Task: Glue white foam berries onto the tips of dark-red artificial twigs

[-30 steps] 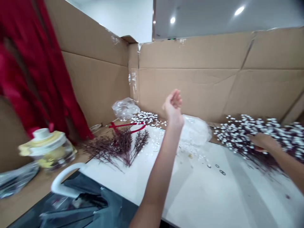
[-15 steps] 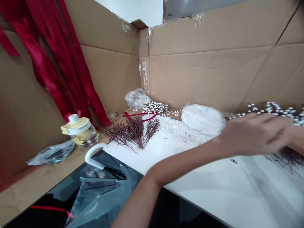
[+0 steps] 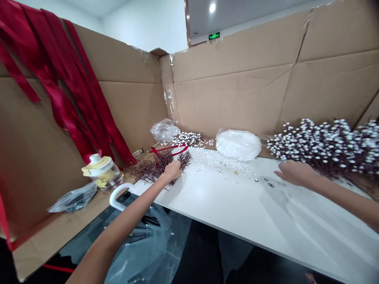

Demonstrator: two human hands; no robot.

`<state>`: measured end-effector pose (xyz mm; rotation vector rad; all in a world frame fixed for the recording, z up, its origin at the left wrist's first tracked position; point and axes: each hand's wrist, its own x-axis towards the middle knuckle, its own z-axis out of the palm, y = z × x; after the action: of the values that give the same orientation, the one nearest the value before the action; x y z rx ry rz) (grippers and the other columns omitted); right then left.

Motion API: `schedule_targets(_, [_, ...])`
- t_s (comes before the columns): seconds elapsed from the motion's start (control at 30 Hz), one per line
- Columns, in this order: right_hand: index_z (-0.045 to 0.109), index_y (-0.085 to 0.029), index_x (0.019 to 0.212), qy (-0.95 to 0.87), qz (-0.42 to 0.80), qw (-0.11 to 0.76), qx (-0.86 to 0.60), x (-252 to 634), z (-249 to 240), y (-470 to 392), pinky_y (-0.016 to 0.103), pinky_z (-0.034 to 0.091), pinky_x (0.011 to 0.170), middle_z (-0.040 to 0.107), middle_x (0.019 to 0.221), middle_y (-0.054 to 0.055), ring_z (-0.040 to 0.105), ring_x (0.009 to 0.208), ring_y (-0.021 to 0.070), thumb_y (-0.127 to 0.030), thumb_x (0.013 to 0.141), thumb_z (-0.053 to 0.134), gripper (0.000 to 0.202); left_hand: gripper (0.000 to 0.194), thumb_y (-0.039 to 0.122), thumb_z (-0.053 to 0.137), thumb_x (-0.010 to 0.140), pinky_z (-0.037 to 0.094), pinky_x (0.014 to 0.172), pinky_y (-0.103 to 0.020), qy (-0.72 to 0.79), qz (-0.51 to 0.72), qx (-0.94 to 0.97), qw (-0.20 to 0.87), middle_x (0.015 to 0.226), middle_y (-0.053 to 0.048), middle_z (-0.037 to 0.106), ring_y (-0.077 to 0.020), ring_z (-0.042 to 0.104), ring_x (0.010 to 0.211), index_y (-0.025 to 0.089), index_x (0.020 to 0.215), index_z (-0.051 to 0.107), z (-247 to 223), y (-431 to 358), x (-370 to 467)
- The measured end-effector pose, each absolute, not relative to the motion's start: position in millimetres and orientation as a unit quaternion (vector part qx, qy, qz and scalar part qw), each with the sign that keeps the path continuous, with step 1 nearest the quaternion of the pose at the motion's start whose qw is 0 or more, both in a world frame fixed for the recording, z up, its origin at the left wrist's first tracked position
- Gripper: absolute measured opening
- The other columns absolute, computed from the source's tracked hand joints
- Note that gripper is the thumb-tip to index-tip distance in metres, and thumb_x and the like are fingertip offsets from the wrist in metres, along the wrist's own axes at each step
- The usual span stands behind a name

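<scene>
My left hand (image 3: 173, 171) is at the dark red-brown twigs (image 3: 148, 167) on the left part of the white tabletop, its fingers closed on some stems. To the right, my right hand (image 3: 291, 171) hovers low over the table with curled fingers. What it holds, if anything, is hidden. Just behind it lies a thick bunch of white-berried branches (image 3: 322, 144). Several small black rings (image 3: 270, 185) lie on the white surface to the left of that hand.
Loose white berries (image 3: 233, 163) are scattered before a clear bag of white filling (image 3: 238, 144). A yellow-lidded bottle (image 3: 105, 171), a plastic packet (image 3: 74, 197) and a white-handled clear umbrella (image 3: 118, 195) are at left. Red ribbons (image 3: 77, 90) hang over the cardboard wall (image 3: 231, 94).
My hands have come apart from the right side. The left has swung left to the twigs; the right now lies before the berried branches. The view has turned right and up.
</scene>
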<state>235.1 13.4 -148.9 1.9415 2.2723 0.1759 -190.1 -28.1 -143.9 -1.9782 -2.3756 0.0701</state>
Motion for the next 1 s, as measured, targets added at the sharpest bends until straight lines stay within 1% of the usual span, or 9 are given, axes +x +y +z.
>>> schedule_targets(0.1, [0.067,-0.011,0.083,0.788,0.066,0.062,0.609,220,-146,-5,0.035,0.04,0.064,0.068,0.092,0.021,0.066,0.087,0.0326,-0.032,0.089,0.042,0.033,0.035,0.031,0.052,0.088,0.05,0.084,-0.04,-0.776,0.013,-0.629,0.044,0.114,-0.011,0.058,-0.0217,0.059,0.101,0.013,0.118,0.052,-148,-31,-195])
schedule_targets(0.2, [0.066,-0.011,0.081,0.802,0.072,0.051,0.591,211,-140,-27,0.033,0.039,0.06,0.067,0.084,0.02,0.067,0.082,0.0321,-0.031,0.09,0.041,0.034,0.036,0.022,0.047,0.087,0.049,0.084,-0.037,-0.775,0.005,-0.63,0.061,0.112,-0.017,0.059,-0.0272,0.059,0.106,0.009,0.12,0.048,-146,-30,-195])
schedule_targets(0.3, [0.066,-0.012,0.081,0.812,0.075,0.044,0.577,205,-134,-46,0.033,0.038,0.06,0.068,0.082,0.018,0.067,0.081,0.0317,-0.032,0.09,0.038,0.035,0.038,0.023,0.044,0.084,0.048,0.082,-0.038,-0.769,0.004,-0.636,0.066,0.114,-0.02,0.058,-0.0311,0.059,0.107,0.008,0.119,0.047,-142,-26,-195])
schedule_targets(0.43, [0.065,-0.014,0.085,0.819,0.073,0.041,0.568,202,-137,-64,0.031,0.036,0.059,0.068,0.085,0.016,0.067,0.081,0.0295,-0.032,0.091,0.038,0.032,0.037,0.025,0.043,0.082,0.048,0.082,-0.039,-0.76,0.001,-0.646,0.066,0.115,-0.019,0.057,-0.0324,0.058,0.108,0.01,0.116,0.047,-142,-21,-195])
schedule_targets(0.6, [0.061,-0.017,0.075,0.816,0.048,0.035,0.575,214,-151,-80,0.028,0.026,0.051,0.068,0.077,0.011,0.065,0.069,0.0242,-0.032,0.091,0.038,0.032,0.042,0.015,0.041,0.078,0.047,0.082,-0.039,-0.767,-0.011,-0.637,0.074,0.114,-0.017,0.057,-0.0326,0.057,0.108,0.013,0.119,0.046,-146,-30,-200])
schedule_targets(0.73, [0.049,-0.02,0.06,0.81,0.011,-0.035,0.586,221,-166,-77,0.027,0.02,0.049,0.061,0.061,0.006,0.054,0.053,0.0172,-0.035,0.09,0.035,0.036,0.044,0.012,0.042,0.075,0.046,0.083,-0.034,-0.771,-0.03,-0.632,0.072,0.114,-0.015,0.058,-0.0291,0.057,0.108,0.015,0.119,0.047,-149,-34,-206])
schedule_targets(0.83, [0.042,-0.02,0.055,0.805,-0.03,-0.126,0.579,219,-177,-68,0.027,0.02,0.049,0.053,0.051,0.003,0.045,0.046,0.0142,-0.035,0.087,0.038,0.036,0.05,0.012,0.044,0.074,0.045,0.083,-0.032,-0.773,-0.047,-0.629,0.065,0.111,-0.016,0.059,-0.0274,0.059,0.105,0.012,0.124,0.042,-150,-31,-210])
schedule_targets(0.9, [0.041,-0.02,0.054,0.797,-0.051,-0.182,0.573,216,-184,-60,0.026,0.021,0.049,0.052,0.049,0.002,0.044,0.046,0.014,-0.036,0.086,0.038,0.036,0.052,0.013,0.047,0.073,0.045,0.082,-0.031,-0.773,-0.053,-0.629,0.057,0.11,-0.016,0.061,-0.0271,0.059,0.105,0.012,0.125,0.042,-150,-27,-214])
schedule_targets(1.0, [0.044,-0.02,0.055,0.783,-0.055,-0.228,0.577,212,-193,-49,0.026,0.024,0.051,0.053,0.05,0.002,0.045,0.048,0.0142,-0.037,0.087,0.036,0.037,0.05,0.014,0.049,0.072,0.045,0.078,-0.028,-0.77,-0.056,-0.634,0.042,0.104,-0.012,0.065,-0.0248,0.061,0.102,0.014,0.121,0.046,-148,-22,-218])
